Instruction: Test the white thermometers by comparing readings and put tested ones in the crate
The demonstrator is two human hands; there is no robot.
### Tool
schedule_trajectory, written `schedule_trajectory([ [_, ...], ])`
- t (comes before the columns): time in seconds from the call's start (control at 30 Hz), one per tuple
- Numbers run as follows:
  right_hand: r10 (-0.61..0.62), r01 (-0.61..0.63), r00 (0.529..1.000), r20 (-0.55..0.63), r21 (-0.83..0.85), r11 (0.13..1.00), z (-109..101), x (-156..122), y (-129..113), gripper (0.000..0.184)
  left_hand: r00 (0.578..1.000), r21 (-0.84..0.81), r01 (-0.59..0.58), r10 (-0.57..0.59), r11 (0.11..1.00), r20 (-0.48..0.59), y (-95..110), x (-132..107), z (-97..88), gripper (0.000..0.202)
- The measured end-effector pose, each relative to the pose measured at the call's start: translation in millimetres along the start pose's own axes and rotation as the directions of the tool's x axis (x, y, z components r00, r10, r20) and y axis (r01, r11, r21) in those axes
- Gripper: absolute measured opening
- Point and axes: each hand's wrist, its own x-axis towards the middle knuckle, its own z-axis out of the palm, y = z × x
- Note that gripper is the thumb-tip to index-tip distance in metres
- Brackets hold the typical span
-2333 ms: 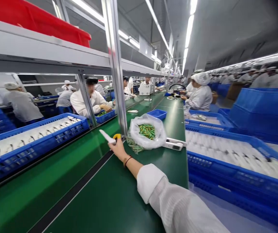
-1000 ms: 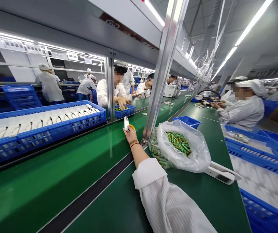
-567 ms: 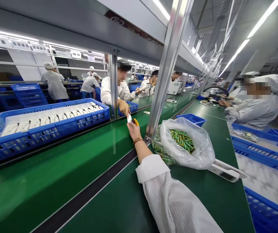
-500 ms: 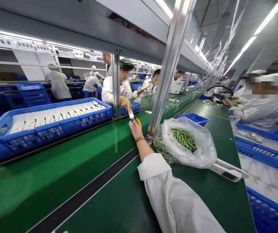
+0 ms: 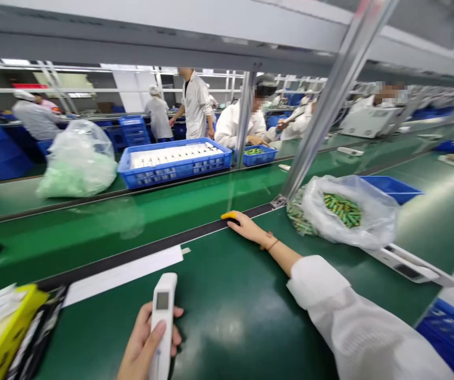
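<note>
My left hand (image 5: pixel 143 345) is at the bottom edge, closed around a white hand-held device (image 5: pixel 161 316) with a small screen, held just above the green belt (image 5: pixel 230 311). My right hand (image 5: pixel 246 228) reaches out and lies flat on the belt by the black dividing strip (image 5: pixel 132 254), fingers stretched. One finger wears a yellow cot (image 5: pixel 229 215). Nothing shows in that hand. Right of it sits a clear bag of green cylinders (image 5: pixel 346 211), resting on another white device (image 5: pixel 407 263).
A slanted metal post (image 5: pixel 330 105) rises behind the bag. A white paper strip (image 5: pixel 124 273) lies on the belt, with a yellow and black item (image 5: pixel 9 332) at bottom left. Across the belt are a blue crate of white devices (image 5: pixel 175 161), a plastic bag (image 5: pixel 76 158) and several workers.
The view has swung left and down. My right hand has dropped flat onto the belt and the white piece it held no longer shows. My left hand with a white device has come into view.
</note>
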Motion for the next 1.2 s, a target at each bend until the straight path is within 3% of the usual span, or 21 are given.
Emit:
schedule_trajectory([
  [0.07, -0.037, 0.046, 0.997, 0.072, -0.132, 0.990, 13, -23, -12, 0.035, 0.996, -0.037, -0.075, 0.076, 0.997, 0.036, 2, -1, -2.7, 0.039],
  [0.17, -0.037, 0.062, 0.995, 0.089, -0.299, 0.952, 27, -40, -21, 0.042, 0.986, -0.059, -0.142, 0.146, 0.988, 0.076, 3, -3, -4.7, 0.042],
  [0.3, 0.001, 0.018, 0.999, 0.043, -0.443, 0.896, 47, -54, -30, 0.043, 0.978, -0.087, -0.148, 0.159, 0.985, 0.133, 5, -8, -4.9, 0.070],
  [0.5, 0.060, -0.047, 0.998, 0.012, -0.487, 0.872, 82, -96, -52, 0.040, 0.989, -0.217, -0.134, 0.145, 0.967, 0.035, 7, -8, -11.2, 0.071],
  [0.6, 0.108, -0.106, 0.994, -0.017, -0.392, 0.914, 100, -115, -76, 0.036, 0.992, -0.273, -0.121, 0.127, 0.954, 0.005, 6, -5, -17.0, 0.067],
  [0.7, 0.139, -0.140, 0.990, -0.017, -0.132, 0.981, 118, -129, -109, 0.027, 0.994, -0.276, -0.108, 0.112, 0.955, -0.001, 5, -3, -20.2, 0.065],
  [0.77, 0.182, -0.188, 0.981, 0.073, 0.075, 0.979, 128, -137, -131, 0.029, 0.993, -0.275, -0.113, 0.114, 0.955, -0.012, 4, -3, -19.7, 0.067],
  [0.83, 0.246, -0.301, 0.939, 0.242, 0.230, 0.925, 137, -147, -148, 0.037, 0.985, -0.244, -0.170, 0.174, 0.955, -0.003, 2, -6, -17.4, 0.072],
  [0.93, 0.267, -0.452, 0.831, 0.489, 0.311, 0.836, 147, -161, -163, 0.039, 0.948, -0.174, -0.279, 0.300, 0.944, 0.109, 0, -14, -12.3, 0.080],
  [1.0, 0.243, -0.493, 0.787, 0.567, 0.341, 0.800, 151, -169, -167, 0.040, 0.924, -0.158, -0.297, 0.325, 0.942, 0.201, -1, -21, -9.0, 0.081],
  [1.07, 0.224, -0.499, 0.780, 0.585, 0.364, 0.786, 153, -173, -168, 0.042, 0.910, -0.167, -0.288, 0.324, 0.943, 0.259, -2, -26, -6.6, 0.079],
  [1.2, 0.138, -0.415, 0.817, 0.560, 0.405, 0.815, 152, -174, -168, 0.043, 0.884, -0.197, -0.288, 0.339, 0.937, 0.321, -3, -31, -5.8, 0.078],
])
